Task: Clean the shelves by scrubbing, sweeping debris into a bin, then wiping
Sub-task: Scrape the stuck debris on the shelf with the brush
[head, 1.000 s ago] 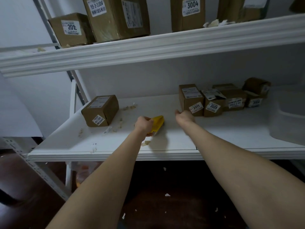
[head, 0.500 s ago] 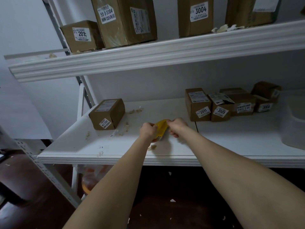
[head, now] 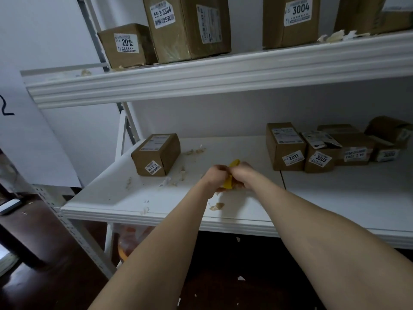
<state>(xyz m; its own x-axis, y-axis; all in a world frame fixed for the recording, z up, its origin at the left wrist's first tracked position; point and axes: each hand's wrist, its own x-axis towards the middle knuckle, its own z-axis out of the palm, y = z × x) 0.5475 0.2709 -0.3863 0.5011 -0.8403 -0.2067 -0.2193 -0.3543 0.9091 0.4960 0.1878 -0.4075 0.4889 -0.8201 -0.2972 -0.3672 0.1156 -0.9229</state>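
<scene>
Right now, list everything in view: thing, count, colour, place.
upper shelf: one, white, overhead
lower shelf: one, white, in front
upper boxes: four, brown, on the upper shelf
lone box: one, brown, lower shelf, left
grouped boxes: about five, brown, lower shelf, right
scraps: many, pale, on both shelves and the floor
bag: one, clear with orange inside, under the lower shelf
yellow scrubber: one, yellow, between both hands
left hand: one, grips the scrubber
right hand: one, grips the scrubber

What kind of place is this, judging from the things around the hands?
Probably a parcel storeroom or pickup point: white tiered shelving, cardboard boxes with numbered stickers, like the 3004 box and the 2011 box, and scraps littering the lower shelf.
</scene>
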